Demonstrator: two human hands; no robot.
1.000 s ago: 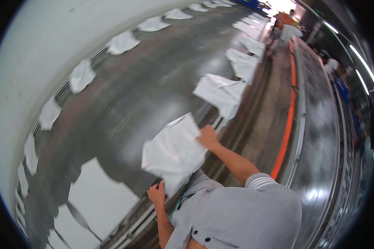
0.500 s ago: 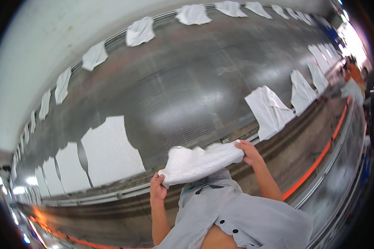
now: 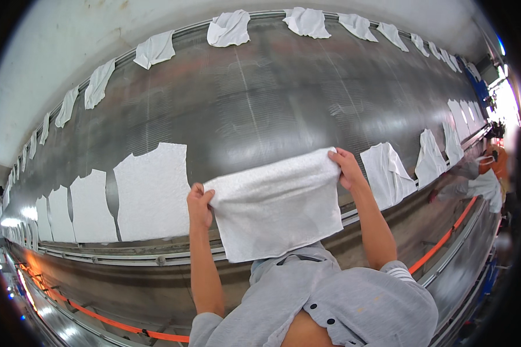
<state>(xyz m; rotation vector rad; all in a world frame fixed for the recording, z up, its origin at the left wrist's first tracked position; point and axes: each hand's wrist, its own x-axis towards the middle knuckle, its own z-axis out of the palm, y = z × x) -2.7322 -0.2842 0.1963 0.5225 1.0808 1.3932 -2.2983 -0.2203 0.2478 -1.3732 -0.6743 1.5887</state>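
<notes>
Stretched between my two hands is a white fabric panel [image 3: 275, 205], its lower part hanging down in front of my body. My left hand [image 3: 200, 205] pinches its upper left corner, thumb on top. At the upper right corner my right hand [image 3: 347, 166] grips the cloth in the same way. Just left of my left hand, a flat white cut piece [image 3: 153, 194] lies smooth on the long grey table [image 3: 255, 110]. Right of my right hand, another white piece [image 3: 385, 176] lies partly folded at the table's near edge.
More flat pieces [image 3: 90, 208] continue leftward along the near edge. Crumpled white pieces [image 3: 228, 29] line the far edge. A metal rail [image 3: 162, 260] runs along the table's front. Behind me is an orange strip [image 3: 446, 234] beside another table. A person in orange [image 3: 495, 159] stands at the far right.
Both hands have risen and moved forward over the table's near edge. The fabric, bunched before, now hangs opened out between them. The view has shifted somewhat.
</notes>
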